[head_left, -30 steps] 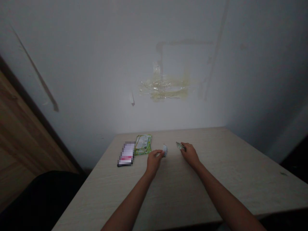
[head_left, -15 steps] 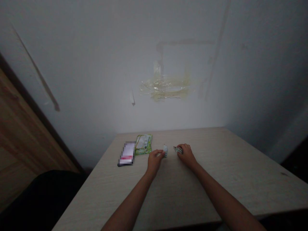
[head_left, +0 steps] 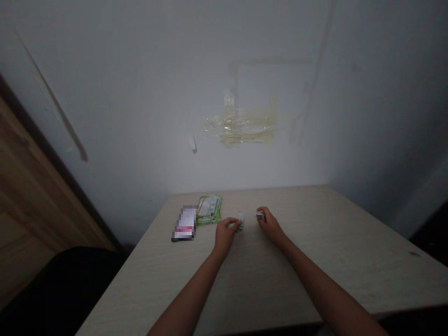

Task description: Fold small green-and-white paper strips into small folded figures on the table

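My left hand [head_left: 225,235] is closed, pinching a small white-and-green printed piece [head_left: 241,221] between thumb and fingertips; it stands on edge just above the tabletop. Whether it is card or wrapper I cannot tell. A short gap to the right, my right hand [head_left: 271,227] curls its fingers around another small printed piece [head_left: 260,214], whitish with dark marks and mostly covered by the fingers. Beyond my left hand lie green-and-white printed packets [head_left: 210,207], overlapping flat on the table.
A phone [head_left: 185,224] with its screen blurred lies left of the packets. The pale wooden table [head_left: 315,261] meets a grey wall [head_left: 147,93] with yellowed tape [head_left: 245,128] on it. Dark fabric [head_left: 66,275] is beside the table at the left, near a wooden panel [head_left: 31,177].
My right hand's fingers have shifted and closed further over its piece, so less of it shows. The piece in my left hand has tilted slightly to the right.
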Tool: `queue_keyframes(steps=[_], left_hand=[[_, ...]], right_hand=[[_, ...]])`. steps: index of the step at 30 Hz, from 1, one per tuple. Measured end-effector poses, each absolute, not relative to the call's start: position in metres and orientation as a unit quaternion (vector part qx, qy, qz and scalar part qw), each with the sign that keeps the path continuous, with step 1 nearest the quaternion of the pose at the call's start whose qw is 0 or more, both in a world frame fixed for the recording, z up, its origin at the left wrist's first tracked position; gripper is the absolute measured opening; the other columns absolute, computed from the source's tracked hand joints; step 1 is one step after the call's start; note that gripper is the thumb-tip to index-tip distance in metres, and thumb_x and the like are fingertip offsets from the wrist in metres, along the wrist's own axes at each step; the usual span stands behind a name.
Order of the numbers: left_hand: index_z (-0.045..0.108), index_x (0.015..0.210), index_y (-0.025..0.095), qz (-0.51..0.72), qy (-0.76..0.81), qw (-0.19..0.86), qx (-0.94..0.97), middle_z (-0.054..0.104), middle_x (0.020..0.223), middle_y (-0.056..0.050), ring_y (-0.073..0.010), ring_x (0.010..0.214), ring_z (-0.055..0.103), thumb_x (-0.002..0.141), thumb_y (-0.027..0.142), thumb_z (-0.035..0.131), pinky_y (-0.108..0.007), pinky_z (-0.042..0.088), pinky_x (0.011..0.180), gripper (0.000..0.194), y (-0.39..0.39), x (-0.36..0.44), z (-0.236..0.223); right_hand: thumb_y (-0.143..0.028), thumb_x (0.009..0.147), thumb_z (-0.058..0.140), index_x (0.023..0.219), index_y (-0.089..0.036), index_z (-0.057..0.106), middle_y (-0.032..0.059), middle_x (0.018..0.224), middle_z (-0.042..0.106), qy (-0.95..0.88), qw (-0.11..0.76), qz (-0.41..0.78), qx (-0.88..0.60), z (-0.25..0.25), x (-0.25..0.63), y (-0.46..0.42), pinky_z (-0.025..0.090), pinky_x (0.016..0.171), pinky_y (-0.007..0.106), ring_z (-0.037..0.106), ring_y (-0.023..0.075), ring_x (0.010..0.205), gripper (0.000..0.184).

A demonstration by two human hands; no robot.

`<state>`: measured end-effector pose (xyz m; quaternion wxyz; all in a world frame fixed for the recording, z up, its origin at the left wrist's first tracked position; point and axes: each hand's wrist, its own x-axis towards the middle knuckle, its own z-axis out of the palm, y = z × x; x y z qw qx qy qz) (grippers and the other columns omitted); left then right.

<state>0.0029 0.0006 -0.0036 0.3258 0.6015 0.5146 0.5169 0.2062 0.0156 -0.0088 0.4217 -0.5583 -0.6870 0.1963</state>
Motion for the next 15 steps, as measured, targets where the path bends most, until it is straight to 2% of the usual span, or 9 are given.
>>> queue_keyframes(steps=[2,5,9,15], left_hand=[[0.073,0.076,0.016,0.518,0.513,0.328,0.601,0.074,0.075,-0.005,-0.0185,0.075,0.066,0.071,0.042,0.065,-0.03,0.051,0.075,0.027,-0.0004,0.0034,-0.002],[0.073,0.077,0.016,0.519,0.51,0.333,0.599,0.073,0.075,-0.004,-0.0184,0.074,0.066,0.071,0.042,0.065,-0.03,0.051,0.073,0.028,-0.0015,0.004,-0.0004],[0.073,0.077,0.016,0.522,0.51,0.334,0.596,0.073,0.076,-0.004,-0.0185,0.074,0.066,0.071,0.043,0.065,-0.031,0.05,0.075,0.029,-0.0015,0.0043,0.0002],[0.073,0.076,0.016,0.524,0.514,0.329,0.594,0.074,0.077,-0.004,-0.0187,0.076,0.066,0.072,0.043,0.065,-0.031,0.05,0.077,0.028,-0.001,0.0042,-0.0004]], right_hand=[[-0.026,0.083,0.043,0.121,-0.016,0.054,0.0117,0.114,0.063,-0.701,0.42,0.187,-0.545,-0.0102,0.2052,0.018,0.042,0.096,0.037,0.056,0.0233,0.108,0.041],[-0.028,0.085,0.039,0.122,-0.014,0.058,0.0129,0.121,0.062,-0.707,0.419,0.183,-0.54,-0.0131,0.2041,0.0216,0.037,0.103,0.04,0.052,0.0238,0.117,0.043],[-0.03,0.089,0.035,0.121,-0.015,0.061,0.0123,0.12,0.065,-0.7,0.433,0.196,-0.532,-0.0146,0.2047,0.0232,0.039,0.104,0.041,0.053,0.0227,0.116,0.044],[-0.038,0.086,0.043,0.11,-0.019,0.067,0.0098,0.115,0.068,-0.655,0.469,0.272,-0.526,-0.0106,0.2069,0.0241,0.043,0.1,0.041,0.059,0.0231,0.11,0.039]])
